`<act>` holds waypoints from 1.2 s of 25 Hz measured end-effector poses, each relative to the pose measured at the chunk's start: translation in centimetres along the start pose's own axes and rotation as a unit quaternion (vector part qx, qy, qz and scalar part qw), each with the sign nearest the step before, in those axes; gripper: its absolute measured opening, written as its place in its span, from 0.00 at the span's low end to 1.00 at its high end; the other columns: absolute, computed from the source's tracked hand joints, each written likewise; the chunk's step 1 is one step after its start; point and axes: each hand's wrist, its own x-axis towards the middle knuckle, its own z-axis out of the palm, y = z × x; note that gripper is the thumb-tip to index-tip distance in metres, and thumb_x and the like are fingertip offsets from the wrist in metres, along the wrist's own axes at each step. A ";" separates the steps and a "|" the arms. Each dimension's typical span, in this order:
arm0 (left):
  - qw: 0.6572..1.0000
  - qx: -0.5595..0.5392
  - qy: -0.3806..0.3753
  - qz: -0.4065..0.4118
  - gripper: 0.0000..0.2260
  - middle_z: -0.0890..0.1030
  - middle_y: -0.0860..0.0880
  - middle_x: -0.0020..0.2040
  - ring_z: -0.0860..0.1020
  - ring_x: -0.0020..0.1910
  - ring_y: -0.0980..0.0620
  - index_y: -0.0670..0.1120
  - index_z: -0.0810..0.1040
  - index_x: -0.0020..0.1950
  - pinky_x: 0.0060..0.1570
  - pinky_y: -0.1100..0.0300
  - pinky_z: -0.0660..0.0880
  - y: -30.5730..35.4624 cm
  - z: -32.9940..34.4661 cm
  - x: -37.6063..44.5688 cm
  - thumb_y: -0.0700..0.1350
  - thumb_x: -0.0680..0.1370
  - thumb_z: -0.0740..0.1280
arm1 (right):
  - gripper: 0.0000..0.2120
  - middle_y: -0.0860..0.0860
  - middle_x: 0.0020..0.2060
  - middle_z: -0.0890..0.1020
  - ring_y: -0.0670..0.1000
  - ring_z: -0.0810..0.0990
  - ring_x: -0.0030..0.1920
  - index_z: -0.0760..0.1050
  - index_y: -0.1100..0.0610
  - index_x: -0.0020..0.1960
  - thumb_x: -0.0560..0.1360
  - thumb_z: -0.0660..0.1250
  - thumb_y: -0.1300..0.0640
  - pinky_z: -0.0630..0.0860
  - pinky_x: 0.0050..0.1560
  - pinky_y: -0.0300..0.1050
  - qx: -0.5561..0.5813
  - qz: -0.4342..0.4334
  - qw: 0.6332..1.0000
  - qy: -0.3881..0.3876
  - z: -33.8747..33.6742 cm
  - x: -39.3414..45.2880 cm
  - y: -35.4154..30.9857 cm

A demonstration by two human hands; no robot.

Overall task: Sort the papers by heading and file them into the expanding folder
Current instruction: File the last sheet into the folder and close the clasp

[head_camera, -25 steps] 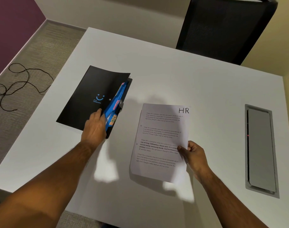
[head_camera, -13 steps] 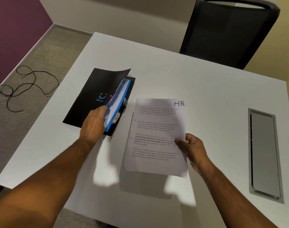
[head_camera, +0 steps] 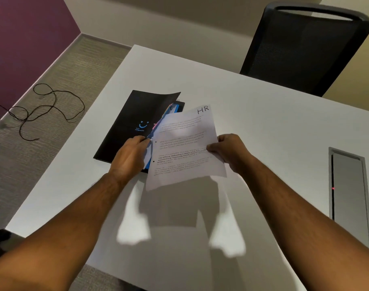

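Note:
A black expanding folder (head_camera: 135,120) with a blue smiley logo lies on the white table (head_camera: 263,127), its cover lifted along the right edge so blue dividers show. My left hand (head_camera: 130,157) grips that open right edge and holds the pockets apart. A white printed sheet (head_camera: 185,145) headed "HR" hangs tilted just above the table, its left edge over the folder's opening. My right hand (head_camera: 227,150) pinches the sheet's right edge.
A black mesh chair (head_camera: 305,47) stands behind the table's far edge. A grey cable hatch (head_camera: 349,192) is set into the table at the right. A black cord (head_camera: 42,110) lies looped on the carpet at the left.
My right hand has carried the HR sheet left and up until it overlaps the folder's open edge. My left hand has stayed on the folder, holding it open.

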 end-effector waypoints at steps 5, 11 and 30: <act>0.999 -0.028 -0.008 0.022 0.16 0.79 0.45 0.59 0.79 0.54 0.46 0.44 0.76 0.68 0.47 0.53 0.83 -0.7 -0.7 0.0 0.41 0.80 0.69 | 0.04 0.57 0.40 0.81 0.53 0.79 0.35 0.75 0.63 0.40 0.71 0.68 0.70 0.72 0.26 0.36 -0.044 -0.017 0.996 0.074 2.7 2.8 -4.0; 0.998 -0.034 0.007 0.056 0.25 0.78 0.38 0.63 0.78 0.61 0.41 0.39 0.75 0.70 0.50 0.49 0.84 -1.3 -0.7 -0.4 0.41 0.74 0.76 | 0.08 0.57 0.46 0.82 0.57 0.81 0.42 0.80 0.65 0.51 0.75 0.64 0.66 0.74 0.33 0.41 -0.057 -0.055 0.986 0.146 7.9 3.7 -4.5; 0.995 -0.089 0.044 0.021 0.27 0.78 0.40 0.66 0.81 0.56 0.40 0.40 0.75 0.72 0.49 0.52 0.82 -1.0 0.6 0.2 0.46 0.75 0.74 | 0.10 0.54 0.57 0.82 0.57 0.84 0.49 0.74 0.56 0.60 0.79 0.70 0.61 0.84 0.47 0.51 0.128 0.038 0.990 0.047 14.6 4.9 -2.5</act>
